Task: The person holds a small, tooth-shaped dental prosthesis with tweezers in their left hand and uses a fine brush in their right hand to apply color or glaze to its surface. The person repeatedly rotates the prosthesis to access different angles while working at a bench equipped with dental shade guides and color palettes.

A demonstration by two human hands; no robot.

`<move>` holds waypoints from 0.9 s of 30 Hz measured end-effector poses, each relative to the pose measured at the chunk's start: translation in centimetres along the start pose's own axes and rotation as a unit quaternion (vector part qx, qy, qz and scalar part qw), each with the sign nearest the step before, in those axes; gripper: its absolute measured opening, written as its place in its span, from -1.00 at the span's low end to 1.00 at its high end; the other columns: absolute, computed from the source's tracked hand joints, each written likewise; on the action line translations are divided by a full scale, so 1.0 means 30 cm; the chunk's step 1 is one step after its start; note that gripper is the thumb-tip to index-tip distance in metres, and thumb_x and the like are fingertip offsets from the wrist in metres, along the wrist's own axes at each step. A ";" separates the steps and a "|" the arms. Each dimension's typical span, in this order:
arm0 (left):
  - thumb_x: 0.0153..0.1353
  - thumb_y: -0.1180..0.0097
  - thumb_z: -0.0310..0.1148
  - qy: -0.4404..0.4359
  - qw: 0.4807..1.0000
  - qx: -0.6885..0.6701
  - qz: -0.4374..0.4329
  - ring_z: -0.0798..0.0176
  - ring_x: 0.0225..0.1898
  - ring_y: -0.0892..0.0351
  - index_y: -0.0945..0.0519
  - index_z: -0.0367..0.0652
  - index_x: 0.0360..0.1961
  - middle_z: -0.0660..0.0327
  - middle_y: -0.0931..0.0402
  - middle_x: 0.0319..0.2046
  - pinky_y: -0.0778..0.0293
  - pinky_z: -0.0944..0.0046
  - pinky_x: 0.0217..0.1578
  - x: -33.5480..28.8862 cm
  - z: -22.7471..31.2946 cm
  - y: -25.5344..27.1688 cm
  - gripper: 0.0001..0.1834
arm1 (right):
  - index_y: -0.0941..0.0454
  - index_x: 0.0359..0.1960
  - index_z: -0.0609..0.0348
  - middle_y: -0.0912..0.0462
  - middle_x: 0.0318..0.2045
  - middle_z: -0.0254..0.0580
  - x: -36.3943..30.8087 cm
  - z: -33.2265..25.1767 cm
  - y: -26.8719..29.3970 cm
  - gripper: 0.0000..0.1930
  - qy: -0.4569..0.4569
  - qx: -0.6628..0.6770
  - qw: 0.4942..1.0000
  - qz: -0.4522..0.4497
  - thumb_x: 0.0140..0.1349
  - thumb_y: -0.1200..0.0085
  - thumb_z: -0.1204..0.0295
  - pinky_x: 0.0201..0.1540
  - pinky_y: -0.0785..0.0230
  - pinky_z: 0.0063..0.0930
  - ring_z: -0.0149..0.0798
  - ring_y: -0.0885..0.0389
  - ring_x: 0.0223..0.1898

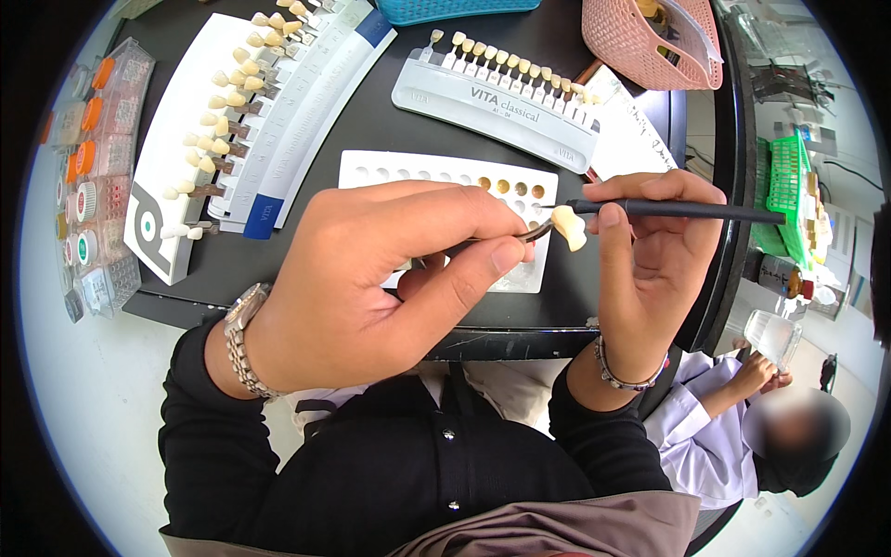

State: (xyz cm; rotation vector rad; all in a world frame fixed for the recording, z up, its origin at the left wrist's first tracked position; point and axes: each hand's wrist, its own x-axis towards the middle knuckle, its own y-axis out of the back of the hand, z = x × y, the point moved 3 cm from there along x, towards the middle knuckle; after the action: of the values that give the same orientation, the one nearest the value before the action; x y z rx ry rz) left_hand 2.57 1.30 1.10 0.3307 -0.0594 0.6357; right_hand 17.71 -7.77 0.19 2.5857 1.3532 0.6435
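Note:
My left hand (362,278) pinches a thin curved metal holder (535,235), most of which is hidden in the fingers. At its tip sits a cream-coloured tooth crown (569,230). From the right, my right hand (650,255) grips a fine brush (687,210) by its black handle, held nearly level. The brush tip points left, close to the upper edge of the crown; whether it touches cannot be told. Beneath both hands lies a white palette (418,165) with round wells. Several wells hold yellow to brown stain, and my left hand covers part of the palette.
Two tooth shade guides, a large one (306,121) and a smaller grey one (492,107), lie on the black table (362,121). Clear boxes (125,102) line the left. Blue (455,7) and pink (650,46) baskets stand behind. A person in white (705,427) sits at right.

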 end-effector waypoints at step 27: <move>0.01 0.00 -0.44 0.019 0.999 0.028 -0.035 0.48 -0.76 -0.15 -0.51 -0.25 -0.49 0.25 -0.36 -0.73 -0.03 0.49 -0.74 0.004 0.006 -0.014 -0.90 | -0.04 -0.26 0.14 -0.41 -0.53 -0.12 -0.002 -0.076 0.061 -0.65 0.197 0.291 0.932 0.092 0.04 0.01 0.49 -0.73 -0.31 -0.60 -0.37 -0.34 -0.69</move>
State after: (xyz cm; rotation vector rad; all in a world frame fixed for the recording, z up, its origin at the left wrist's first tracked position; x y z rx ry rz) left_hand 2.91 0.99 1.18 0.3736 0.0060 0.5752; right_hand 18.05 -9.02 2.83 3.2115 1.6310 0.9547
